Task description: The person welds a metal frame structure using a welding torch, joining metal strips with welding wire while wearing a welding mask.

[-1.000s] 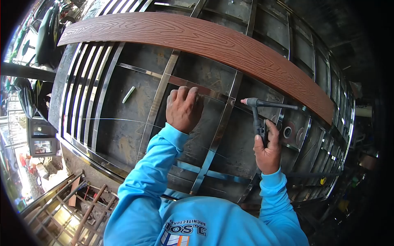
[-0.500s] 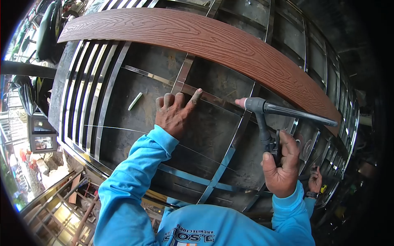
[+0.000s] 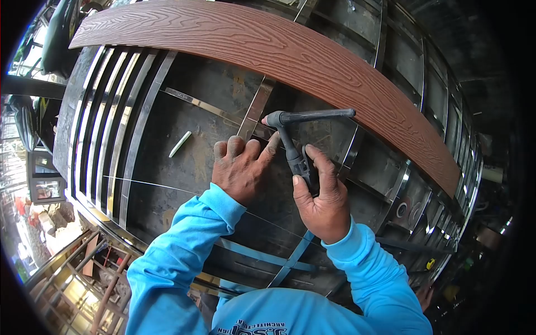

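Observation:
My right hand [image 3: 322, 209] is closed around the handle of a TIG welding torch [image 3: 290, 142]. The torch's pink nozzle [image 3: 266, 120] sits at the crossing of two shiny metal bars [image 3: 258, 109], and its long black back cap points right. Beside it, my left hand [image 3: 241, 170] rests on the frame, index finger stretched toward the crossing and the other fingers bent. That fingertip lies close to the torch head. Whatever is under the left palm is hidden. A thin wire or rod [image 3: 148, 183] runs beneath my left wrist.
A curved brown wood-grain board [image 3: 268, 42] spans the far side of the metal frame. Several parallel bars [image 3: 114, 123] stand at the left. A short pale stick [image 3: 180, 144] lies on the dark sheet. Another person's hand [image 3: 425, 295] shows at lower right.
My right hand has brought the torch leftward, from beyond the bars to their crossing near my left fingertip. The left hand stays at nearly the same place. The view has shifted slightly.

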